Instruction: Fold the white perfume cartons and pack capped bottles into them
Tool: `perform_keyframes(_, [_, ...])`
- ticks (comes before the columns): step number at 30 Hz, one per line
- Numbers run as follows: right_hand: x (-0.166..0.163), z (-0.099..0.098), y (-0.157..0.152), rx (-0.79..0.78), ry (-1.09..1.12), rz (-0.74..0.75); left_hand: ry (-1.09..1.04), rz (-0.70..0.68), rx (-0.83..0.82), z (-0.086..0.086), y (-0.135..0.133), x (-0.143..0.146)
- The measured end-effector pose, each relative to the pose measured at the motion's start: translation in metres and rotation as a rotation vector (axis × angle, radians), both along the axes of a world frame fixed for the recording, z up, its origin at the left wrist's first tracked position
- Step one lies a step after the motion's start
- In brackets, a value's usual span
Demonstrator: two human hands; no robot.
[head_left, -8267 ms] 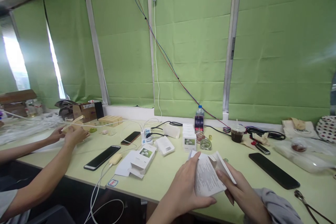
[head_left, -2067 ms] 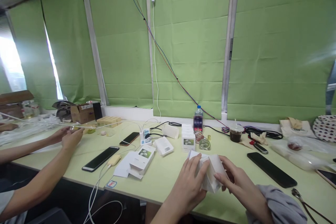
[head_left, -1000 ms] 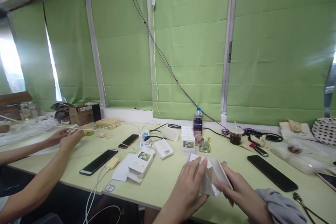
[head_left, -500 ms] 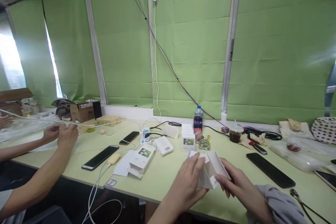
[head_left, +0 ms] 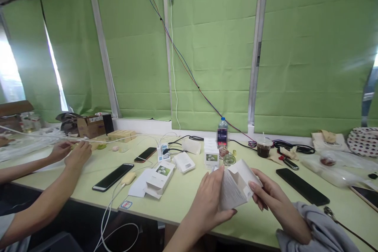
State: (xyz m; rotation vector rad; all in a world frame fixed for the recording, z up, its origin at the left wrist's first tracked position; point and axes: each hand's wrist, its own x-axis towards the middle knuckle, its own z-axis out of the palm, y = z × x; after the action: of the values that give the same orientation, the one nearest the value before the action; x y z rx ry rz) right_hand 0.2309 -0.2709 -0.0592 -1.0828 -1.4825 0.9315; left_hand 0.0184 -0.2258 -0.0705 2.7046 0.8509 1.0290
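Observation:
Both my hands hold a small white carton (head_left: 240, 177) just above the green table (head_left: 183, 197), near its front edge. My left hand (head_left: 208, 201) grips a printed white leaflet (head_left: 228, 195) against the carton's left side. My right hand (head_left: 264, 193) pinches the carton's right end, whose flap stands open at the top. A grey sleeve (head_left: 321, 230) covers my right forearm.
Similar white boxes (head_left: 212, 153), an opened box (head_left: 158, 177), a water bottle (head_left: 222, 133), an iced drink cup (head_left: 262, 148), several black phones (head_left: 302, 191) and cables lie around. Another person's hands (head_left: 72, 152) work at the left. A glass bottle (head_left: 229, 159) stands behind my hands.
The leaflet, first held open in both hands, is now folded against the carton. In the last second I have lifted and tilted the carton, its flap now up.

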Motion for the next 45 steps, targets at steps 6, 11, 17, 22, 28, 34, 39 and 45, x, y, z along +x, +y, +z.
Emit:
perform_keyframes(6, [-0.006,-0.003,-0.001,-0.025,-0.014,0.046,-0.066,-0.045,-0.053,-0.001,0.0,0.001])
perform_keyframes(11, [-0.006,-0.002,-0.002,-0.023,-0.018,0.079,-0.005,-0.023,0.024,-0.01,0.003,0.0])
perform_keyframes(17, [-0.008,-0.002,0.0,-0.003,-0.072,0.088,0.055,0.021,0.06,-0.011,0.002,0.0])
perform_keyframes(22, [-0.007,-0.006,0.002,0.01,-0.114,0.109,0.09,0.03,0.018,-0.011,0.002,0.002])
perform_keyframes(28, [-0.008,-0.006,0.003,0.0,-0.132,0.101,0.133,0.035,-0.004,-0.012,0.003,0.003])
perform_keyframes(34, [-0.007,-0.003,0.003,0.021,-0.152,0.106,0.128,0.034,-0.025,-0.01,0.001,0.002])
perform_keyframes(39, [-0.007,-0.004,0.002,0.028,-0.147,0.116,0.123,0.036,-0.034,-0.011,0.002,0.002])
perform_keyframes(45, [-0.005,-0.004,0.002,0.031,-0.124,0.072,0.053,0.005,-0.076,-0.008,-0.001,0.003])
